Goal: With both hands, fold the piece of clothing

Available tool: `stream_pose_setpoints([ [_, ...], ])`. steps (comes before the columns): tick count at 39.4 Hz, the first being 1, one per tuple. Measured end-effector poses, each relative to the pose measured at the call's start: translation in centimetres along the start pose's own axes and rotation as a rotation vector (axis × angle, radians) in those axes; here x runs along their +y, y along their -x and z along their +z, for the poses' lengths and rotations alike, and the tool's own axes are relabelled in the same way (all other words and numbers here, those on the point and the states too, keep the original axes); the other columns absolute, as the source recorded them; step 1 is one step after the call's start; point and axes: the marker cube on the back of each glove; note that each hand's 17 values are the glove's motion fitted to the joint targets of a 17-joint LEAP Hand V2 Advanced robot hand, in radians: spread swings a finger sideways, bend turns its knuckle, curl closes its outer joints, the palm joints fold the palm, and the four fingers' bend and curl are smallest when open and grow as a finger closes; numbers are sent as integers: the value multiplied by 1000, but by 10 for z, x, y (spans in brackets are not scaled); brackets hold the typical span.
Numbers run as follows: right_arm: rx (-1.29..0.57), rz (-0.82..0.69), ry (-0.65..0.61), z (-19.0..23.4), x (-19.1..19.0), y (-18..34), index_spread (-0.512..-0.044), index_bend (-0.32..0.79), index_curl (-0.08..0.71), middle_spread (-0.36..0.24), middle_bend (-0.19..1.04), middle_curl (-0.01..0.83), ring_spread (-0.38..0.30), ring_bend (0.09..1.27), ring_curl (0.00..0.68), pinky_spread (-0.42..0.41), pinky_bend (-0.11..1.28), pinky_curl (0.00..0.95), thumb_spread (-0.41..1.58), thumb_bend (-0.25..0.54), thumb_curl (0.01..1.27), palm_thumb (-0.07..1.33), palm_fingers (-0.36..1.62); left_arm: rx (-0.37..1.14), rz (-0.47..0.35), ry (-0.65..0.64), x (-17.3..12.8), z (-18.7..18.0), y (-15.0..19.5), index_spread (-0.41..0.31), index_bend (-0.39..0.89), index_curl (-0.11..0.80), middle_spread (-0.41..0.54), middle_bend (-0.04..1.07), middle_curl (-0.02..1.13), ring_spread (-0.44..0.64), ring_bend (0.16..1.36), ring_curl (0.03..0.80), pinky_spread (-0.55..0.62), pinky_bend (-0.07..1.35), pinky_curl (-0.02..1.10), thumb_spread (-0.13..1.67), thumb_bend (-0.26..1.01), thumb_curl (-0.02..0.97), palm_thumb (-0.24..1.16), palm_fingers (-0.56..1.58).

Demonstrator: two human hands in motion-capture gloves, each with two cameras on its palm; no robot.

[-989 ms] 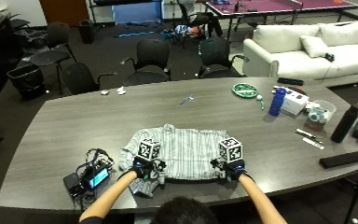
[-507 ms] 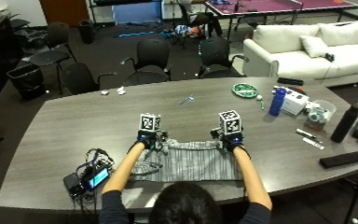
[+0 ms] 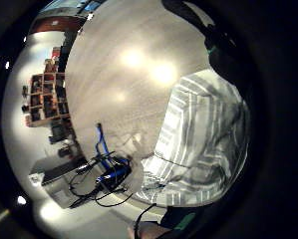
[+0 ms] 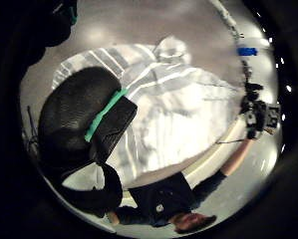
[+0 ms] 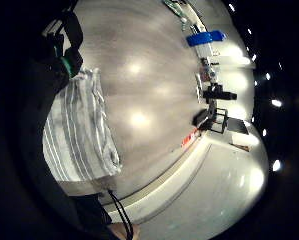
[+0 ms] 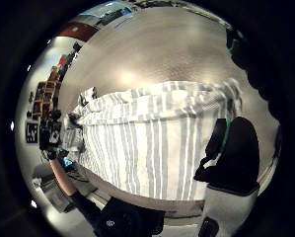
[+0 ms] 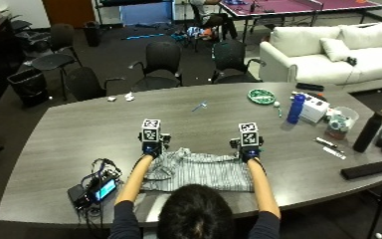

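the grey-and-white striped shirt (image 7: 201, 172) lies on the grey table (image 7: 78, 134) just in front of the person, already doubled over into a wide band – its near edge runs straight along the table's near side, its far edge is bunched and rumpled. the left hand (image 7: 150, 148) sits at the far left corner of the band and the right hand (image 7: 247, 153) at the far right corner, both over the cloth's far edge. whether their fingers pinch the fabric or just rest on it i cannot tell; the palm views show striped cloth close under each palm but not the fingertips. as i judge it, one lengthwise fold is made – flattening the bunched edge and at least one crosswise fold remain before it is a neat packet.
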Motion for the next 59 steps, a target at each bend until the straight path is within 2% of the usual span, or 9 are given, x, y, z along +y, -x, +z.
stream_pose_setpoints([
  [6,-72,61,122,-11,41,-19,-210,22,354,-123,222,521,-185,510,479,-157,571,429,824,-37,717,884,755,280,196,-307,28,-34,1,-167,136,479,-137,136,492,-146,383,437,-89,224,399,1258,-60,385,193,775],
  [9,-85,102,145,-13,60,-26,-190,18,328,-68,177,503,-134,508,483,-65,618,445,921,-60,688,769,600,360,214,-329,58,-37,4,-156,154,473,-104,117,468,-124,396,435,-80,236,405,1294,-37,357,155,760],
  [14,-90,169,276,-4,80,-41,-172,23,266,-15,184,478,-85,513,457,12,658,426,1049,-42,645,656,579,446,511,-438,70,-21,-11,-144,194,474,-68,112,433,-79,392,426,-56,220,402,1328,-29,318,101,745],
  [18,-148,171,179,1,81,-50,-164,35,234,11,186,465,-64,529,444,40,674,416,1120,-29,616,619,575,403,358,-322,81,15,5,-138,280,503,-1,52,397,8,380,434,31,188,409,1316,-31,295,55,572],
  [26,-146,237,150,41,49,-53,-150,46,192,34,190,447,-51,570,436,47,701,408,1201,-19,563,588,574,280,259,-90,77,64,12,-120,348,515,84,50,302,147,401,409,184,201,394,1289,-13,280,57,448],
  [35,-177,368,264,93,22,-41,-112,65,170,66,197,440,-25,553,422,70,715,399,1227,-23,513,543,528,97,197,106,60,115,14,-75,154,455,209,100,237,336,442,392,368,319,403,1114,-31,292,50,161],
  [41,-178,500,157,98,10,-39,-75,23,133,91,230,443,-10,593,419,62,728,392,1244,-20,484,522,533,62,126,144,55,129,19,-60,79,387,254,152,233,409,507,388,423,407,413,1059,-29,296,47,62],
  [48,-206,509,164,96,11,-25,-50,9,95,34,335,465,-79,670,420,-29,720,373,1269,3,476,585,738,43,168,168,53,127,17,-55,100,339,280,179,242,459,551,378,459,445,405,1016,-29,299,45,8],
  [59,-263,502,26,92,-2,-20,-110,108,150,-83,309,479,-188,698,445,-260,723,376,1185,55,517,809,1110,6,171,223,61,124,11,-39,106,288,293,188,262,488,585,362,472,505,399,987,-24,307,60,-11],
])
